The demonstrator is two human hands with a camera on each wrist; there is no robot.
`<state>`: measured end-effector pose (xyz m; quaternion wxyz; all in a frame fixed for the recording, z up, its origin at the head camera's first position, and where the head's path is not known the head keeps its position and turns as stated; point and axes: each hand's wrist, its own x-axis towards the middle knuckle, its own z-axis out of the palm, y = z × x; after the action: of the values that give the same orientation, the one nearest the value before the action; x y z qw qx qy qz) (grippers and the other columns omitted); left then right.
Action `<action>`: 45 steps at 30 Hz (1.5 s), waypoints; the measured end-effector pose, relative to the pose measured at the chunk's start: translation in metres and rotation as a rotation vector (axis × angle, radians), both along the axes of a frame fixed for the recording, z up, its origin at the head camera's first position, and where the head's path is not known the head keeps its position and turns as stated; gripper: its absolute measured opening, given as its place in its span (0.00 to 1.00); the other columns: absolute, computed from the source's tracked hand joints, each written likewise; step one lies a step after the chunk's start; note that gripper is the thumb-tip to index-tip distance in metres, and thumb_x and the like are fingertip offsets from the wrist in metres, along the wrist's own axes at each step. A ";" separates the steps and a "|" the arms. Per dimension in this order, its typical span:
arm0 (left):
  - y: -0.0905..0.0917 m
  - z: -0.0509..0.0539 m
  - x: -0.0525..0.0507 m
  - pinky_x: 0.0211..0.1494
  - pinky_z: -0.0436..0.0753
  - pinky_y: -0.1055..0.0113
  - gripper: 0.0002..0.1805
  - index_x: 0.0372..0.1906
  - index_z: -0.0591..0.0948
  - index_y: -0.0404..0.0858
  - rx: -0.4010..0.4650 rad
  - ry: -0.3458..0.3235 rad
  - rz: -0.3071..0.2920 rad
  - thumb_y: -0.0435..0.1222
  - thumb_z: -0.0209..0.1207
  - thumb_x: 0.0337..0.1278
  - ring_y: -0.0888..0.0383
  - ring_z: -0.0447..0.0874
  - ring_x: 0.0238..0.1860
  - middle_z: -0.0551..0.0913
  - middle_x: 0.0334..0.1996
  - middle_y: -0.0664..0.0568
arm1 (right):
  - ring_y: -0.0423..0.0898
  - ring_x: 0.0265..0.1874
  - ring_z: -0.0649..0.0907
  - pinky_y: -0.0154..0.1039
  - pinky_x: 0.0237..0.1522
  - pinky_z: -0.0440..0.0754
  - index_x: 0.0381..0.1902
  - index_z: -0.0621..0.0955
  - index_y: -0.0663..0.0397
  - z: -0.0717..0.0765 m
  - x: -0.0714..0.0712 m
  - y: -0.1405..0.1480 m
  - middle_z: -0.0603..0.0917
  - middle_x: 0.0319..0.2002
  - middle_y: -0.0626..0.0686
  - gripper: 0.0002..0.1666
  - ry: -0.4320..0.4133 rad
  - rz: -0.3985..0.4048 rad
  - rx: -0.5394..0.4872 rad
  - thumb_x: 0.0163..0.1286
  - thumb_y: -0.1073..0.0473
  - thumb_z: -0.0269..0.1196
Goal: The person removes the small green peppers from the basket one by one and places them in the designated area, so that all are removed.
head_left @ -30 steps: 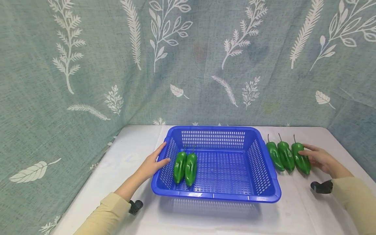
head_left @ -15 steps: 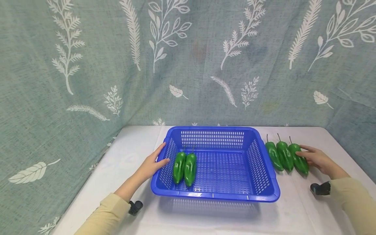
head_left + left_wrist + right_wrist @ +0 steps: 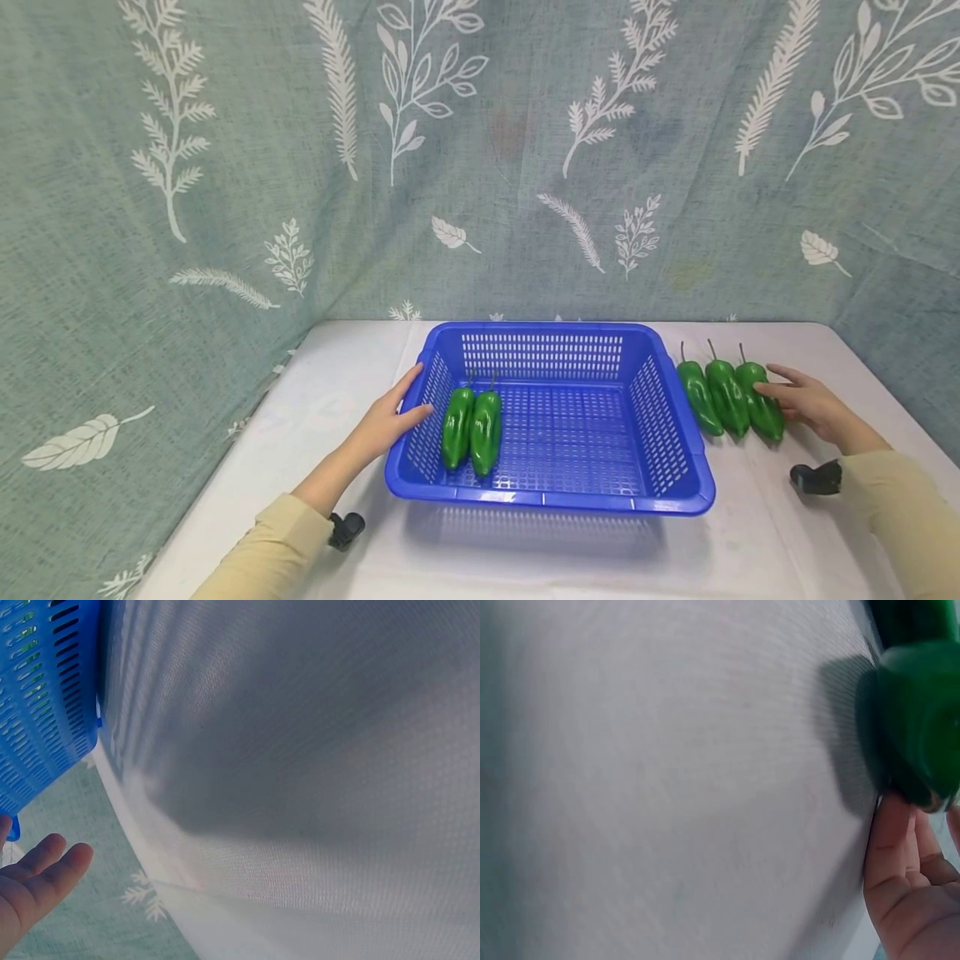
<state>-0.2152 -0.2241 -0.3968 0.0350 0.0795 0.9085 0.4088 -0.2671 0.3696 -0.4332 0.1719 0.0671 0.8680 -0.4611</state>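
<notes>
Three glossy green peppers (image 3: 726, 402) lie side by side, stems at the far end, just right of an upright blue slotted basket (image 3: 551, 500); two more peppers (image 3: 486, 433) lie inside, near its left wall.

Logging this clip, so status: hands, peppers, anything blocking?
Left hand on basket, left rim. Right hand holds rightmost pepper. Between it and basket floor: two neighbouring peppers, right wall.

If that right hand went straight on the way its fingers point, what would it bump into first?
The rightmost green pepper, which the right hand seems to be touching; beyond it, probably the middle pepper.
</notes>
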 end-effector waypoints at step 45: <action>0.000 -0.002 -0.001 0.55 0.74 0.48 0.38 0.72 0.51 0.45 0.008 -0.003 -0.006 0.44 0.54 0.59 0.40 0.77 0.50 0.63 0.63 0.32 | 0.29 0.36 0.80 0.32 0.41 0.81 0.69 0.30 0.59 0.093 -0.008 -0.041 0.75 0.36 0.28 0.50 0.065 0.078 -0.453 0.69 0.56 0.53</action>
<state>-0.2160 -0.2246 -0.3987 0.0372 0.0815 0.9066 0.4123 -0.2754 0.3282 -0.3399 0.1724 -0.0216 0.7493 -0.6391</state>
